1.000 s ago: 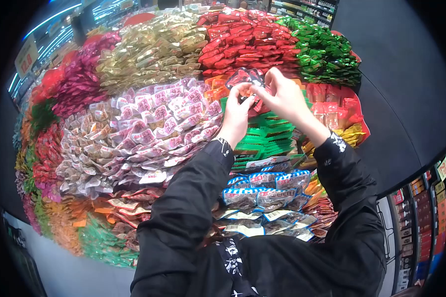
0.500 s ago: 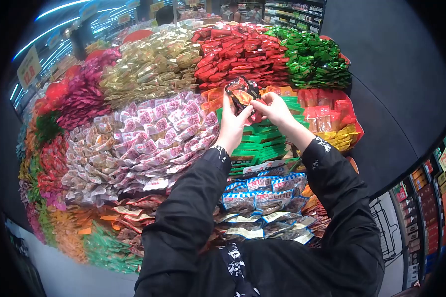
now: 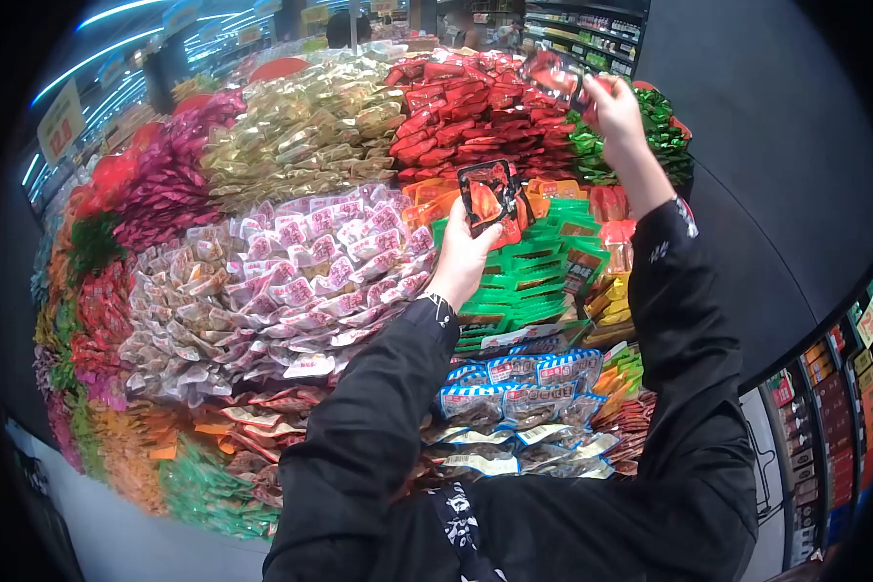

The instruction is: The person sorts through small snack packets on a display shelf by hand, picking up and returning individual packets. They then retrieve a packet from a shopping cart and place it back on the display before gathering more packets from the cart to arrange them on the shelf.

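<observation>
My left hand (image 3: 464, 257) is closed on a black snack packet (image 3: 488, 194) with an orange-red picture, held up over the middle of the display. Another dark and red packet seems to sit behind it. Raised at the upper right, my right hand (image 3: 615, 118) grips a second black-and-red snack packet (image 3: 553, 76) by its end; motion blurs it. Green snack packets (image 3: 529, 276) lie in stacked rows below my left hand. Behind the right-hand packet are heaps of red packets (image 3: 470, 116) and shiny green packets (image 3: 662, 136).
White-and-pink packets (image 3: 310, 257) and gold packets (image 3: 301, 126) are heaped to the left. Blue-striped bags (image 3: 519, 393) lie near my body. A dark curved surface (image 3: 776, 194) borders the display at right. Price signs (image 3: 60, 123) hang at upper left.
My hands were together at one dark packet. They have parted: my right hand moved up and to the right with a packet, while my left stays near the middle holding another.
</observation>
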{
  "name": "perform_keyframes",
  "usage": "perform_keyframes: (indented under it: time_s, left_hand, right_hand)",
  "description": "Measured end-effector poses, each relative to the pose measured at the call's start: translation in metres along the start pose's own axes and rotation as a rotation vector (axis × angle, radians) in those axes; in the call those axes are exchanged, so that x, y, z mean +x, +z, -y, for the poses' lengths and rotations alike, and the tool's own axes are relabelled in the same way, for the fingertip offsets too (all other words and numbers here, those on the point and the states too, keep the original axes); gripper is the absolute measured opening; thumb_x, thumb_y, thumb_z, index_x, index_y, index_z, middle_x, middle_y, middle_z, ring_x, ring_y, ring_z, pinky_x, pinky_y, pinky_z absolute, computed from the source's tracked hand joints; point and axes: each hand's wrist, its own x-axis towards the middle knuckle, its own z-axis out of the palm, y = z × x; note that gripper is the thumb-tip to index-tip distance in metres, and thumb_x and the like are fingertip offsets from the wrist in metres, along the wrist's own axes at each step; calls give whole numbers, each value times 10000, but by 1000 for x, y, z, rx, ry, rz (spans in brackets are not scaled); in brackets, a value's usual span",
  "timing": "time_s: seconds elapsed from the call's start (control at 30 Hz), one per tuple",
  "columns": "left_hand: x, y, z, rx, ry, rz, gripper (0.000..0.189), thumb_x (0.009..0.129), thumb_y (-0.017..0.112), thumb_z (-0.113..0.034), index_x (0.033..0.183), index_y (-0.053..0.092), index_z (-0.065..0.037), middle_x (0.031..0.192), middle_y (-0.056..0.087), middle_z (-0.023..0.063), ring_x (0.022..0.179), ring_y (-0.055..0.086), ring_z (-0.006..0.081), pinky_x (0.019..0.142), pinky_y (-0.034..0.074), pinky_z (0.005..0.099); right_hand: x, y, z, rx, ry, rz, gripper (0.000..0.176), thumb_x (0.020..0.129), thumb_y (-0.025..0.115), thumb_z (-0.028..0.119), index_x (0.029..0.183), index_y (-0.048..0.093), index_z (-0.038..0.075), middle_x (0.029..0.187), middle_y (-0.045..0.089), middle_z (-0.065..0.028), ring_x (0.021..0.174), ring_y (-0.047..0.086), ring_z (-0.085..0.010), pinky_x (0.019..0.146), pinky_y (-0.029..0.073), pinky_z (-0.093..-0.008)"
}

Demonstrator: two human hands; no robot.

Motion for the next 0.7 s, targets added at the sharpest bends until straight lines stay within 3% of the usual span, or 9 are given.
perform_keyframes:
  time_s: [0.1, 0.13, 0.23, 0.3, 0.33, 0.37, 0.43, 0.6, 0.7]
  left_hand:
    - [0, 0, 0, 29, -11, -8, 462, 812, 550, 87, 1233, 403, -31, 1141, 527, 52, 1052, 507, 127, 921, 391, 279]
    - [-1, -1, -1, 40, -16, 2, 476, 808, 553, 88, 1243, 396, -27, 1180, 507, 65, 1083, 489, 138, 946, 375, 286]
    - [-2, 0, -1, 74, -7, 6, 495, 806, 556, 89, 1257, 385, -21, 1215, 487, 79, 1115, 470, 151, 973, 354, 294]
    - [-3, 1, -3, 91, 5, 21, 513, 802, 562, 89, 1269, 376, -18, 1240, 472, 83, 1143, 454, 160, 992, 337, 300]
    - [-3, 3, -4, 116, 15, 17, 516, 801, 564, 88, 1270, 376, -19, 1245, 472, 81, 1148, 453, 162, 992, 338, 301]
    - [-3, 4, -6, 142, 26, 12, 520, 800, 566, 88, 1271, 375, -20, 1249, 472, 80, 1152, 453, 163, 993, 338, 302]
    - [-2, 3, -6, 162, 37, 19, 528, 798, 571, 85, 1275, 373, -26, 1259, 468, 79, 1165, 448, 166, 998, 334, 303]
    - [-1, -1, -3, 164, -25, 45, 591, 789, 582, 91, 1314, 341, -33, 1293, 439, 69, 1169, 448, 160, 992, 368, 307]
    - [-1, -1, -4, 175, -15, 51, 598, 787, 587, 87, 1317, 337, -31, 1295, 437, 71, 1179, 436, 161, 1002, 355, 307]
  right_hand:
    - [56, 6, 30, -266, -168, 65, 340, 839, 521, 111, 1164, 498, 14, 977, 606, -48, 817, 574, -114, 688, 465, -254]
    - [68, 15, 32, -370, -351, 3, 344, 817, 512, 92, 1154, 510, 18, 1002, 614, -76, 817, 590, -175, 730, 473, -287]
    - [96, 29, 41, -801, -722, 216, 328, 797, 491, 25, 1115, 549, 77, 1053, 602, -157, 944, 591, -284, 819, 463, -353]
    - [101, 40, 31, -1080, -724, 169, 355, 788, 467, -9, 1107, 565, 110, 1043, 598, -161, 987, 574, -309, 848, 454, -374]
    - [109, 43, 29, -1094, -701, 291, 379, 760, 533, 25, 1106, 579, 173, 1038, 582, -144, 984, 565, -336, 835, 461, -394]
    - [112, 48, 21, -1103, -856, 306, 353, 774, 523, 32, 1085, 601, 180, 996, 599, -129, 940, 590, -321, 806, 475, -389]
    - [114, 51, 11, -1192, -685, 486, 311, 771, 482, -20, 1022, 591, 127, 930, 591, -128, 923, 584, -319, 775, 472, -370]
    - [125, 61, -9, -1315, -779, 484, 279, 771, 501, -8, 1014, 577, 105, 873, 616, -136, 850, 599, -332, 727, 477, -388]
    - [137, 64, -23, -1358, -640, 507, 293, 770, 488, -20, 1028, 566, 95, 852, 628, -134, 826, 605, -321, 726, 479, -381]
